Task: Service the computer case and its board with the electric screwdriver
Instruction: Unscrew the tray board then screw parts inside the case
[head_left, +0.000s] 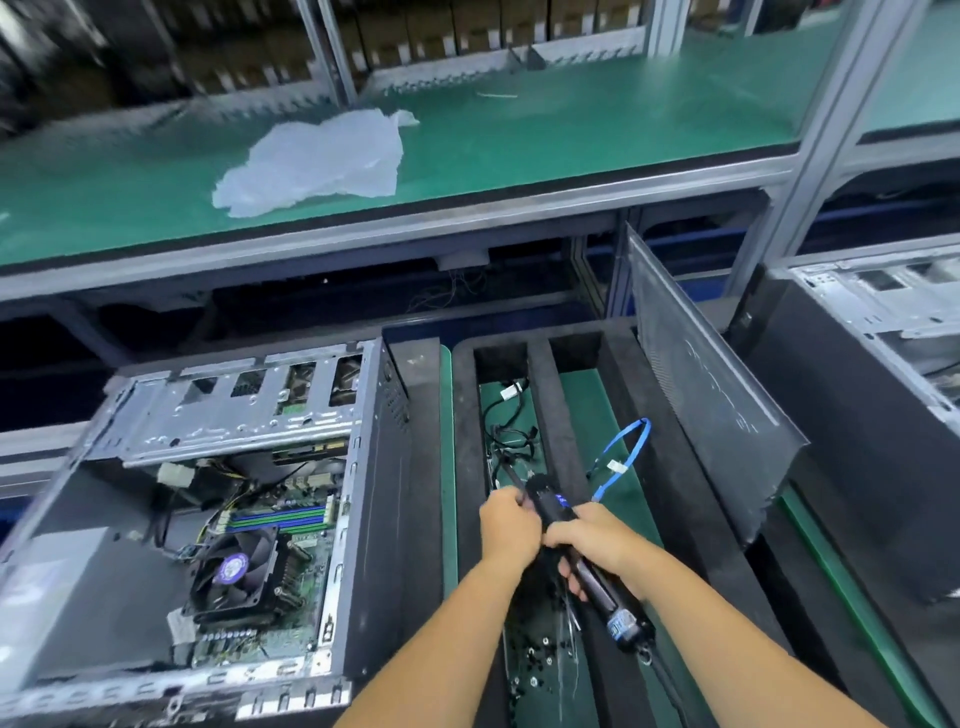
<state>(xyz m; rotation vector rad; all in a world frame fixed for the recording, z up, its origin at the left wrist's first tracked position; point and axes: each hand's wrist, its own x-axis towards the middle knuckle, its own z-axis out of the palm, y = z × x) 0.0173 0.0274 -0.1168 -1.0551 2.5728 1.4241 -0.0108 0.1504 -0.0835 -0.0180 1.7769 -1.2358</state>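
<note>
You hold the black cylindrical electric screwdriver (582, 551) over the dark foam-lined tray (623, 395), right of the open grey steel computer case (363, 467): your right hand (597, 540) wraps its barrel, your left hand (509, 525) pinches its bit end. This appears to be bit preparation. The tool's long axis runs diagonally, bit up-left and away from you, cord toward you; next, swing it left to the green board (306, 525).

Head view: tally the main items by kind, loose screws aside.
Computer cases: 2 — open case, second case
Electric screwdriver: 1
Detached side panel: 1
Blue cable: 1
Plastic bag: 1
Total: 6
</note>
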